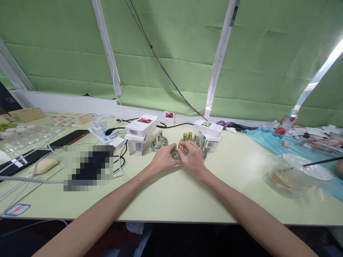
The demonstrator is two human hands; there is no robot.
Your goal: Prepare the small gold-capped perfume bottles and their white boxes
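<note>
Ref = white carton with the red picture [142, 123], sitting on a second white carton [137, 144]. Going left to right:

Far left of ref: clear plastic packaging [29, 137] with whitish round pieces, then a black phone-like device [69, 138] and a cream oval object [45, 166].
Left of ref, nearer the wearer: dark object [92, 162], pixelated, can't identify.
Just left of ref: white power strip [100, 135], plugs in, cables around it.
Just right of ref: squat clear glass bottles with silver caps [160, 140].
Behind ref, slightly right: small white box with red picture [169, 117], upright at the wall.
Right of ref, nearer the wearer: left hand [164, 157], half open, fingers bent round the glass base of the gold-capped bottle [180, 146]; can't tell if it grips.
Right hand [192, 157], further right of ref: thumb and index closed on that bottle's gold cap, other fingers curled.
Past that, right of ref: more gold-capped bottles [187, 136] and silver-topped ones, then white carton with green picture [208, 126], stacked on another.
Far right of ref: lidded clear plastic cup [284, 182] with black straw, next to blue plastic sheet [268, 137] under mixed clutter.
</note>
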